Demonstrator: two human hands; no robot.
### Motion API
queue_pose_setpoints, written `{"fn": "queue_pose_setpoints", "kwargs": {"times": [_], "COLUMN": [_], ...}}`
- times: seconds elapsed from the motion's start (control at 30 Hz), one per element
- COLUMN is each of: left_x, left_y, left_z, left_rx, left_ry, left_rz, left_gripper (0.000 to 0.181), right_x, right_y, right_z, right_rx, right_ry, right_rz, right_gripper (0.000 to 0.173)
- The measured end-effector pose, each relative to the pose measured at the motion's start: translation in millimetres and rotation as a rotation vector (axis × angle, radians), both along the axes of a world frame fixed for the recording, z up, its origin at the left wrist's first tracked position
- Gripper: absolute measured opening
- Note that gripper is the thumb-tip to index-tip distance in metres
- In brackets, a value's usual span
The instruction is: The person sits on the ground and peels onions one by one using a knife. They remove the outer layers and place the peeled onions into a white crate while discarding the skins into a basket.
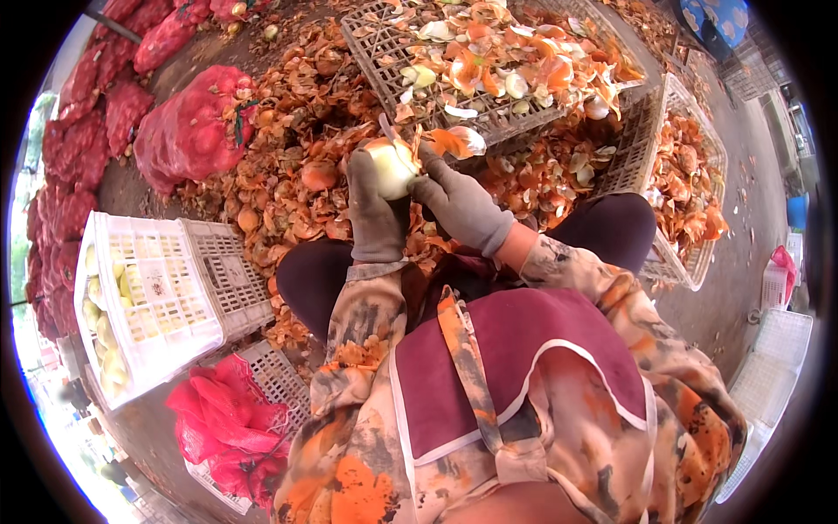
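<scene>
My left hand (376,209), in a soiled grey knit glove, is closed around a partly peeled onion (391,171) from its left side. Pale flesh shows on most of the onion, and a piece of orange skin hangs at its right. My right hand (458,200), gloved alike, has its fingertips at the onion's right edge by that skin. A thin, narrow object (387,128) sticks up at the top of the onion; what it is cannot be told. Beneath both hands lies a heap of onion skins (294,150) with unpeeled onions (319,175) in it.
Ahead, an upturned plastic crate (419,108) bears skins. A crate (710,141) of skins stands right. At left are a white crate (154,281) of peeled onions and a red mesh sack (196,128) of onions; more sacks are stacked beyond. Empty-looking red netting (222,419) lies lower left.
</scene>
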State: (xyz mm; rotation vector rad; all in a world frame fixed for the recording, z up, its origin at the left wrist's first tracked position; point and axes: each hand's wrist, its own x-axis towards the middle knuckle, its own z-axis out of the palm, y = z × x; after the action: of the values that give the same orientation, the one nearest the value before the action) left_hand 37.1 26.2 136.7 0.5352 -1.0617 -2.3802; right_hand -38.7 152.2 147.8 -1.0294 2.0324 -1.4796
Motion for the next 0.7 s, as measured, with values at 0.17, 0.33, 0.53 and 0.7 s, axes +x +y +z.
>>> {"fn": "queue_pose_setpoints", "kwargs": {"times": [0.17, 0.33, 0.53, 0.7], "left_x": [-1.8, -3.9, 2.3, 3.6], "left_y": [2.4, 1.9, -2.1, -11.7], "left_z": [-3.9, -10.4, -9.5, -10.5], "left_rx": [0.225, 0.212, 0.218, 0.121], "left_ry": [0.101, 0.1, 0.177, 0.051], "left_rz": [-0.024, -0.117, -0.328, -0.238], "left_gripper": [0.075, 0.082, 0.093, 0.101], "right_x": [-15.4, -18.7, -62.0, -66.3], "right_y": [9.3, 11.6, 17.3, 38.2], "right_z": [8.3, 5.8, -38.1, -15.0], "right_rx": [0.028, 0.07, -0.209, 0.423], "right_ry": [-0.11, -0.878, 0.843, -0.452], "right_rz": [0.065, -0.049, -0.034, -0.188], "right_gripper": [0.056, 0.046, 0.05, 0.067]}}
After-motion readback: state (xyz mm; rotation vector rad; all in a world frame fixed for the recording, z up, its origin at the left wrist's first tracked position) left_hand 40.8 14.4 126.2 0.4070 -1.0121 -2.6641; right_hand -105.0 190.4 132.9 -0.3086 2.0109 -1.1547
